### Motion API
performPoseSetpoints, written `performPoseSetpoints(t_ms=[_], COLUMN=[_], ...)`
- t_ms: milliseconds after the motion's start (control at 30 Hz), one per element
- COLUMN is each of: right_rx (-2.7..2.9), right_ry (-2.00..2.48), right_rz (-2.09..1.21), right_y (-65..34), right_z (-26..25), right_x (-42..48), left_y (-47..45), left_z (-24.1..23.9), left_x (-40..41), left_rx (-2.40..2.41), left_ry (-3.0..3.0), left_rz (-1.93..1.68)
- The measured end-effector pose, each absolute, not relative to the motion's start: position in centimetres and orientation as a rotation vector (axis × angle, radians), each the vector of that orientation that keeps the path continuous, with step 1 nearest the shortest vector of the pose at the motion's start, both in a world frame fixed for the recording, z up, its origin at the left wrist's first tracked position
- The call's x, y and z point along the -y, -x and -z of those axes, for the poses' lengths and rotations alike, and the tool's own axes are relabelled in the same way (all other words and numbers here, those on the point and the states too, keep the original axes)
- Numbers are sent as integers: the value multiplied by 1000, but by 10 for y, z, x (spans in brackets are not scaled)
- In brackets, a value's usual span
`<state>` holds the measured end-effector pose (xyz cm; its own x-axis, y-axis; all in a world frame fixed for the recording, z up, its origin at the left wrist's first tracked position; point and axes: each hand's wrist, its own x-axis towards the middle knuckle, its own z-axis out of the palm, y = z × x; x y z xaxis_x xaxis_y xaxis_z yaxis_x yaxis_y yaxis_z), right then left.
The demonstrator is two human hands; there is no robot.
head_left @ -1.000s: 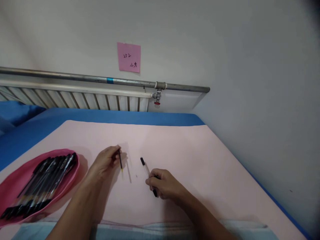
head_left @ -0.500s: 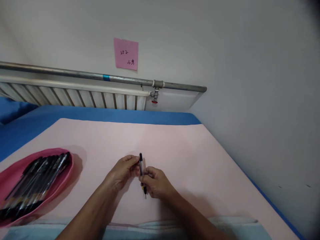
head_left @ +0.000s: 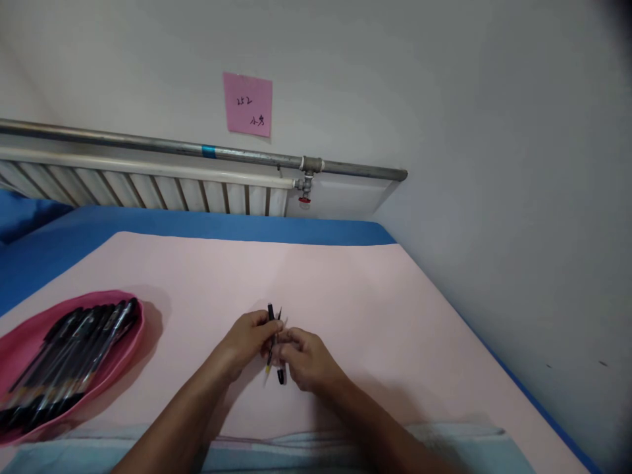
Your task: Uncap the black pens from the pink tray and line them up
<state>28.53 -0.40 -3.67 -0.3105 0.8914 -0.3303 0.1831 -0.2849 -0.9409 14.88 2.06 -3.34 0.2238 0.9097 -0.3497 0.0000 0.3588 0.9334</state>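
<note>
Over the pink sheet, my left hand (head_left: 251,339) and my right hand (head_left: 309,359) meet with their fingertips close together, both closed on pen parts. A black-ended pen (head_left: 281,376) slants between them, its other black end sticking up above my left fingers. Crossing it is a thin pen refill (head_left: 268,370) with a pointed dark tip at the top and a yellow band near its tail. Fingers cover the crossing, so which fingers pinch which part is partly hidden. To the left, a pink basin (head_left: 113,294) holds several black-capped clear pens (head_left: 74,355).
The pink sheet (head_left: 395,316) lies over a blue surface (head_left: 237,227) beside a grey-white wall. A light blue cloth (head_left: 276,457) runs along the near edge. Behind are a radiator (head_left: 162,192), a metal pipe (head_left: 148,143), a red-handled valve (head_left: 305,199) and a pink note (head_left: 247,104).
The pen and refill, roughly in line before, now cross at an angle. The refill's yellow end has swung left, and its pointed tip shows at the top. My left hand has shifted slightly.
</note>
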Motion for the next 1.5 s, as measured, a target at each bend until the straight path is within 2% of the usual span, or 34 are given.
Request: performPoseSetpoints(t_ms=[133,367,533,833,1000,1233,1333,1500], right_rx=[1081,982,1098,1651,1725,1706,1708,1857], right_ry=[1355,1200,1336,1462,1437,1437,1453,1448], right_rz=[-1975,-2039,-1941,-1580,-1543,-1532,-1515,-1446], right_y=[-288,-286,-285,-285,-285,-285,-283,-262], right_z=[29,26,32,46,42,37,34,38], right_x=[0,1,0,2,2,4,6,14], left_y=[-145,-145,-133,-84,-40,-25,-29,-26], left_z=[22,16,18,16,11,19,21,25], left_x=[-22,-18,-21,-18,2,20,28,51], left_rx=[-944,-977,-1066,-1668,-2033,-2185,-2247,-2307], left_ry=[-774,-793,-970,-1344,-1485,-1614,-1557,-1493], left_rz=[-843,-813,-691,-447,-382,-264,-311,-595])
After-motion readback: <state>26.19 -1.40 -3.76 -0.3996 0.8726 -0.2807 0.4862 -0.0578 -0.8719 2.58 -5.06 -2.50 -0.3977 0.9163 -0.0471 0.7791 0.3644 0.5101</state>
